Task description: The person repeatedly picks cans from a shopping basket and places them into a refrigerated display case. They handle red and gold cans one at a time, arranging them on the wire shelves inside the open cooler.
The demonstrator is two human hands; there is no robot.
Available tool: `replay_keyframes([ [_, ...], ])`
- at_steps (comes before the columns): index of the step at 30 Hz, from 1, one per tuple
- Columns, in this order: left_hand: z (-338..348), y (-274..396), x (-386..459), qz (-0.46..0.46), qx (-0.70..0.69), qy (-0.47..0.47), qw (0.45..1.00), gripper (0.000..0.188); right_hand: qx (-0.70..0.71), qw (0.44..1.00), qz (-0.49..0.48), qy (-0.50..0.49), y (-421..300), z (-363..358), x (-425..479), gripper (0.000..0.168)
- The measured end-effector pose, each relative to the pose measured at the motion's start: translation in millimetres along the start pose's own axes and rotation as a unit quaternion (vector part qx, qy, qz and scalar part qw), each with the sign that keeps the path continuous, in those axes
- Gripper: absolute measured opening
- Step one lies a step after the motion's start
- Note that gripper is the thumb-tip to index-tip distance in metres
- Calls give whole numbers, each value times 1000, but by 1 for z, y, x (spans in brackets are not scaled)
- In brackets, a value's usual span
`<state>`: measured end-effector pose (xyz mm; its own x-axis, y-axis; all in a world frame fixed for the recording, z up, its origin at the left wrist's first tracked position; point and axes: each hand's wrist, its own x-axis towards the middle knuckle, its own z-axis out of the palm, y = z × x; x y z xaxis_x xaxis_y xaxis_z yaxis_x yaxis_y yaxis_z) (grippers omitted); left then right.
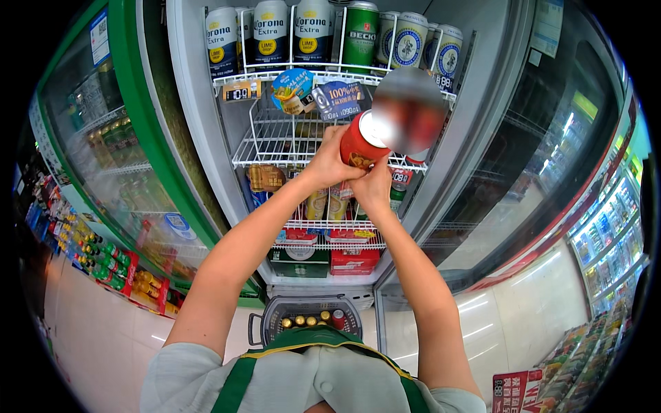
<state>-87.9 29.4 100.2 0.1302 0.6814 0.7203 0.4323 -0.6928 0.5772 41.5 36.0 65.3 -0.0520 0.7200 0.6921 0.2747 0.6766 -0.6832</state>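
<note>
A red drink can (pixel 352 143) with a silver top is held tilted in front of the open fridge, at the middle wire shelf (pixel 279 161). My left hand (pixel 331 161) wraps around its left side, thumb across the front. My right hand (pixel 373 187) grips it low on the right, close to the left thumb. A round blurred patch covers the area just right of the can, so what stands there on the shelf is mostly hidden. The left part of this shelf shows bare wire dividers.
Corona cans (pixel 270 36), a green Beck's can (pixel 360 38) and pale beer cans (pixel 409 41) line the upper shelf. Boxed drinks (pixel 354 262) sit at the bottom. A grey basket (pixel 352 308) holds gold-topped containers and a red can. The glass door (pixel 485 170) stands open at right.
</note>
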Motion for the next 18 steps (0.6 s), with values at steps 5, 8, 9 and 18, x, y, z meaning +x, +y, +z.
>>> replay_keyframes([
  [5,-5,-19,23,7,137,21,990,91,-14,995,-95,36,30,20,38,63],
  [8,4,-34,24,11,147,22,989,83,2,994,-103,29,69,32,43,64],
  [9,5,-29,19,-7,190,31,981,85,8,995,-92,32,72,35,42,64],
  [18,-8,-34,17,63,211,88,972,70,7,997,32,76,51,57,45,63],
])
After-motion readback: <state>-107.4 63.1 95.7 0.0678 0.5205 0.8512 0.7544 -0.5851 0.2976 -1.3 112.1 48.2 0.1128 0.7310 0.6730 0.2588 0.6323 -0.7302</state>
